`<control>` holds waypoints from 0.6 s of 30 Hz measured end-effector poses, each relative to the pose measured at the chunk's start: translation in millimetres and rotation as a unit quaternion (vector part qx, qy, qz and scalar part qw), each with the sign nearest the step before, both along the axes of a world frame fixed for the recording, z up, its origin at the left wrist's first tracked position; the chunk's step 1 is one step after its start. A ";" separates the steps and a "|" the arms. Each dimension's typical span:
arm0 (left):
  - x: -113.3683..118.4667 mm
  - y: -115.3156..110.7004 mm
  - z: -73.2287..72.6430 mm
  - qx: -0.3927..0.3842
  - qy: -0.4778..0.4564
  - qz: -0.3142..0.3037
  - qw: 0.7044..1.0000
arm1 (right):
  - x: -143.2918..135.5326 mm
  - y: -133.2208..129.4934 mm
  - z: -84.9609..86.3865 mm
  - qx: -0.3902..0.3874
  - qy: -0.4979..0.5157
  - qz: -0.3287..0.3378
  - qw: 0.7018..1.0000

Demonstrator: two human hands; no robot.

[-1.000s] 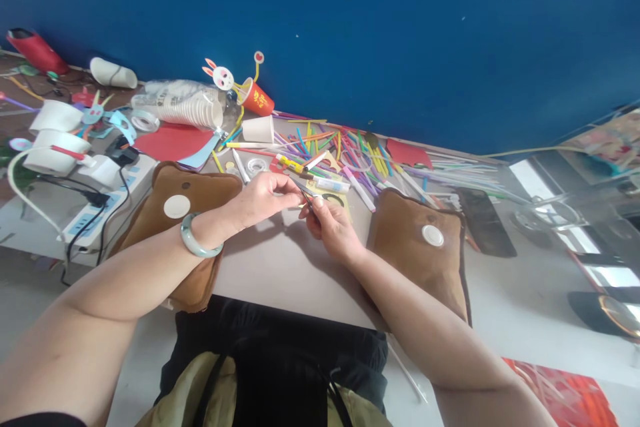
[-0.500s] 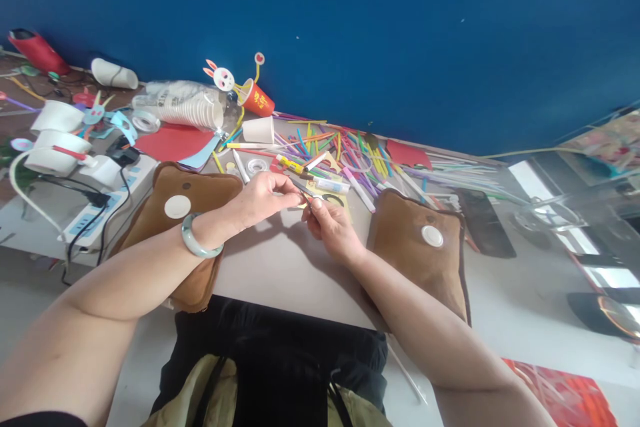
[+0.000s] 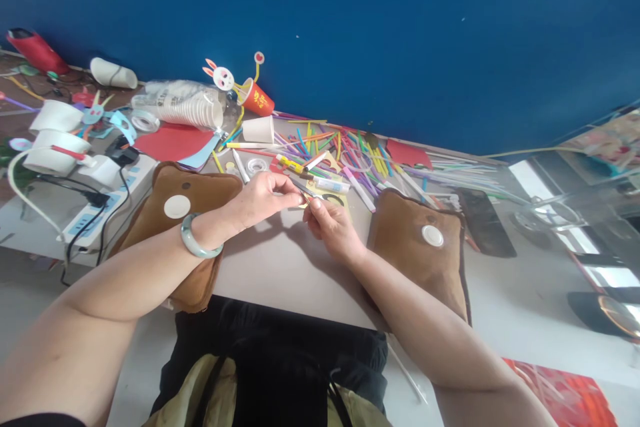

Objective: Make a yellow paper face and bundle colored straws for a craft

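My left hand (image 3: pixel 265 200), with a pale green bangle (image 3: pixel 193 240) on its wrist, pinches thumb and fingertips together above the table. What lies in this pinch is too small to make out. My right hand (image 3: pixel 330 223) is closed, thumb on top, around a thin dark and silver tool (image 3: pixel 307 198) whose kind I cannot tell. The fingertips of both hands almost meet there. Just beyond them are a glue stick (image 3: pixel 333 185), a yellow marker (image 3: pixel 290 164) and a pink-capped marker (image 3: pixel 359 190).
Brown cushion-like pads (image 3: pixel 200 193) (image 3: pixel 415 247) flank my hands. Coloured straws and sticks (image 3: pixel 350 147) lie along the blue wall, with a red cup (image 3: pixel 257 99) and bagged paper cups (image 3: pixel 180 103) to the left. A power strip (image 3: pixel 113 203) with cables is at far left, a dark phone (image 3: pixel 485 223) at right.
Almost nothing differs. My right hand has shifted very slightly, and both hands keep their closed grip at the same spot.
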State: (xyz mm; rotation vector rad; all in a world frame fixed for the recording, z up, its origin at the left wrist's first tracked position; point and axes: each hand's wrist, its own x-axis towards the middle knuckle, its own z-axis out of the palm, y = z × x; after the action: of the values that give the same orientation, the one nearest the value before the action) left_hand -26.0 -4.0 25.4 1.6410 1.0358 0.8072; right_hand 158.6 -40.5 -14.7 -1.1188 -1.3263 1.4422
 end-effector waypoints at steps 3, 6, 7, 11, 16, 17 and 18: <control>0.8 -0.5 1.5 -0.009 -0.005 -0.002 1.000 | -0.3 0.2 -1.3 -0.019 0.027 -0.002 0.999; 2.0 -0.8 1.6 -0.028 -0.008 -0.003 1.000 | 0.6 1.3 -2.8 -0.039 0.079 -0.022 0.996; 2.2 -0.8 1.0 -0.034 -0.010 -0.006 0.999 | 1.1 1.7 -2.8 -0.039 0.091 -0.027 0.995; 2.4 -0.3 -2.6 -0.035 0.005 -0.018 0.999 | 1.8 1.8 0.0 -0.032 0.097 -0.029 0.994; 2.2 0.6 -5.2 -0.031 0.018 -0.029 0.999 | 1.0 0.7 2.8 -0.051 0.110 -0.029 0.992; 2.2 0.8 -5.7 -0.034 0.015 -0.030 0.999 | 0.9 0.9 2.8 -0.054 0.113 -0.029 0.992; 2.2 1.0 -6.2 -0.036 0.012 -0.028 0.999 | 1.0 1.1 2.8 -0.056 0.115 -0.030 0.991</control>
State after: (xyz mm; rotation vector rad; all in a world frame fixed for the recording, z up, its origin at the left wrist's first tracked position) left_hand -23.8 -3.0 19.3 1.6154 1.0200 0.7074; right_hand 159.5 -39.4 -12.0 -1.0203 -1.0542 1.5652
